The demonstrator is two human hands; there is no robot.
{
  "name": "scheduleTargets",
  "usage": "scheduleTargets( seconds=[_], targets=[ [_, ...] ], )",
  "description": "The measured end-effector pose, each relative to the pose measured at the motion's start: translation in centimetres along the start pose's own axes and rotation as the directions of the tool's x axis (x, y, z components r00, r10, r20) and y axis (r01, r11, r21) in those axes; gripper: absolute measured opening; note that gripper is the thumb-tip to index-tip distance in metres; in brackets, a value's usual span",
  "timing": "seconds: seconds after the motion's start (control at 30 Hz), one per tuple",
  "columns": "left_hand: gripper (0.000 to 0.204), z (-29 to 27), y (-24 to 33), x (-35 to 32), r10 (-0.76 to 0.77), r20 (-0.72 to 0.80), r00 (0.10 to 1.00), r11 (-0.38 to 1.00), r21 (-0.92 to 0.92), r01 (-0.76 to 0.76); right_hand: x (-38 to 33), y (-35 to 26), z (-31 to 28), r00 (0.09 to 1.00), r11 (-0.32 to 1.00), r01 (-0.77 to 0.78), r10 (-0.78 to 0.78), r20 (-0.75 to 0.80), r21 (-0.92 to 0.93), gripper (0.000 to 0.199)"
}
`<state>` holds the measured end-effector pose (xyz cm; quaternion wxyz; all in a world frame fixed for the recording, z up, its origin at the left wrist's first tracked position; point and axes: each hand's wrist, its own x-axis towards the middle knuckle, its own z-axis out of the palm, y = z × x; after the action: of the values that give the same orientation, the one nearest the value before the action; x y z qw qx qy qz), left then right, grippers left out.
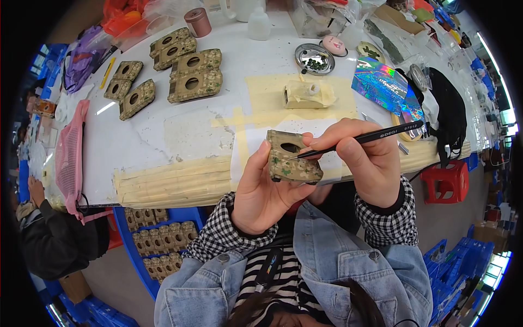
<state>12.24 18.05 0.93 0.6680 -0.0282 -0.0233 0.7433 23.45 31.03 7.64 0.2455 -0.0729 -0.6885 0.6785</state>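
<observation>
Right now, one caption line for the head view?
Left hand holds a camouflage tank hull while right hand touches a fine black brush to it.

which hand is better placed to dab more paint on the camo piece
Right, probably. The right hand grips the black brush, whose tip sits at the camo piece. The left hand is wrapped around that piece, steadying it.

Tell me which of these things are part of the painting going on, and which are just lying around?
In use:
- left hand holding a camouflage tank hull
- right hand holding a thin black brush
- finished camouflage hulls on the table
- metal dish of dark green paint

Lying about:
- holographic sheet
- pink mesh bag
- red stool
</observation>
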Motion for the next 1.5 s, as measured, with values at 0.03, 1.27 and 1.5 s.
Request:
scheduleTargets(
  seconds=[0.03,1.27,1.5],
  targets=[
    [0.055,-0.08,0.06,0.01,-0.006,0.0,1.0,1.0,0.006,0.006,0.02,0.05,0.0,1.0,1.0,0.002,-0.002,-0.001,-0.001,0.019],
    [0.053,-0.05,0.01,-0.01,-0.01,0.018,1.0,1.0,0.017,0.009,-0.1,-0.02,-0.08,1.0,0.999,0.003,-0.003,0.005,-0.05,0.017],
    [0.053,-0.15,0.13,0.0,-0.034,0.065,0.997,0.999,0.011,0.033,-0.08,-0.09,-0.08,1.0,0.998,0.001,-0.001,0.003,-0.056,0.017]
  ],
)
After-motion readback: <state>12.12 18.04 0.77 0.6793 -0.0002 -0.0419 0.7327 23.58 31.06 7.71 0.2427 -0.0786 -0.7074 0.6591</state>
